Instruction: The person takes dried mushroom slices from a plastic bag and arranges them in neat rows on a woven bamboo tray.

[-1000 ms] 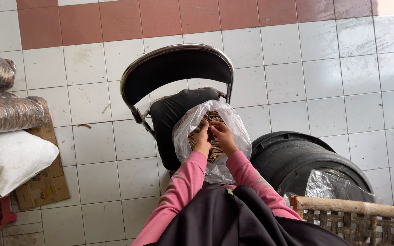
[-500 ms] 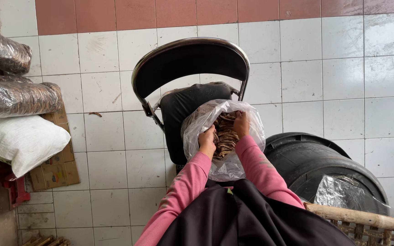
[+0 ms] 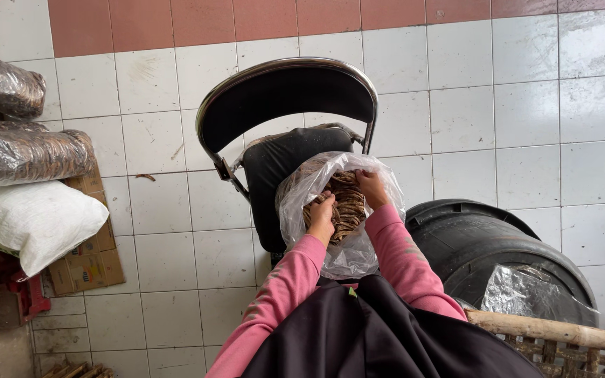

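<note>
Head view: my two hands, left (image 3: 322, 218) and right (image 3: 371, 187), grip one stack (image 3: 348, 204) of brown strips, lying crosswise, inside one bag (image 3: 302, 196).

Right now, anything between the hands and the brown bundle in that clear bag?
Nothing visible. The left hand and right hand are both inside the open mouth of the clear plastic bag, directly on the brown bundle. The bag sits on the black chair.

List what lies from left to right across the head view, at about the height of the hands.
White sack → cardboard → left hand → bundle of brown strips in the clear plastic bag → right hand → black drum.
</note>
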